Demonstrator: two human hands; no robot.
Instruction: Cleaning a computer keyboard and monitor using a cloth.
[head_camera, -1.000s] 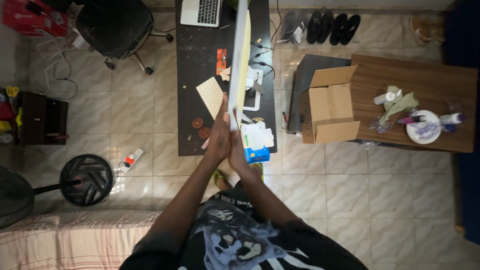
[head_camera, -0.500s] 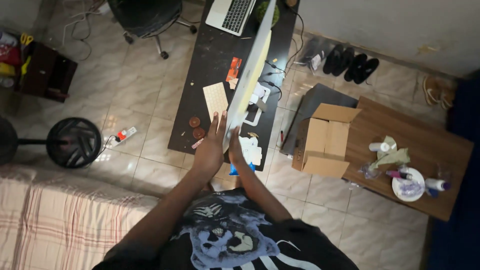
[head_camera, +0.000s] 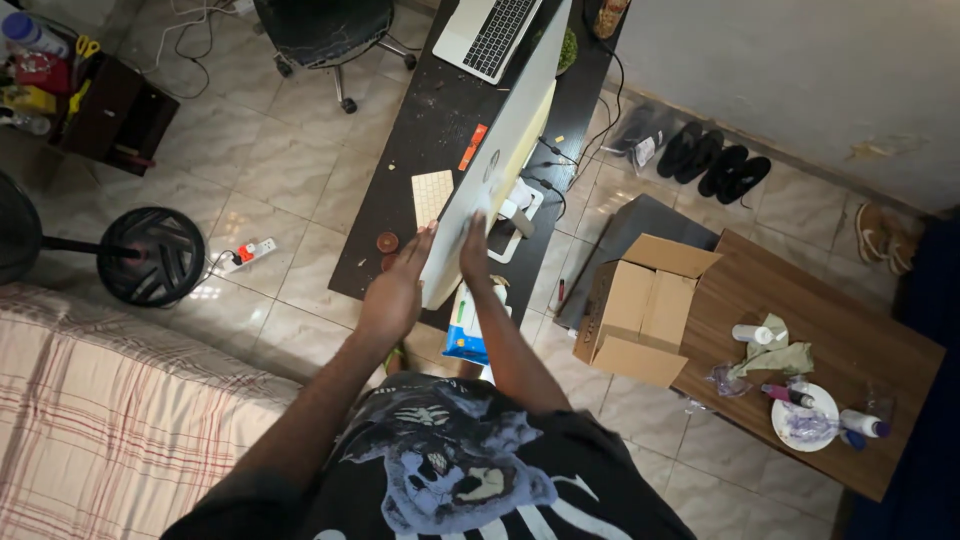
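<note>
White and stiff, the monitor (head_camera: 500, 165) looks heavy, probably fragile; both flat hands, left hand (head_camera: 392, 292) and right hand (head_camera: 473, 243), clasp its lower edges.

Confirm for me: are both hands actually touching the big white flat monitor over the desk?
Touching. The head view shows the left hand flat against the monitor near its lower edge, and the right hand with fingers laid on its back face.

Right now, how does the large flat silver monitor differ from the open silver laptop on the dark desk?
The large flat silver monitor is held edge-up between the left hand and right hand; the open silver laptop rests untouched on the dark desk. The monitor looks far longer. Only the laptop shows keys. Both are silver.
</note>
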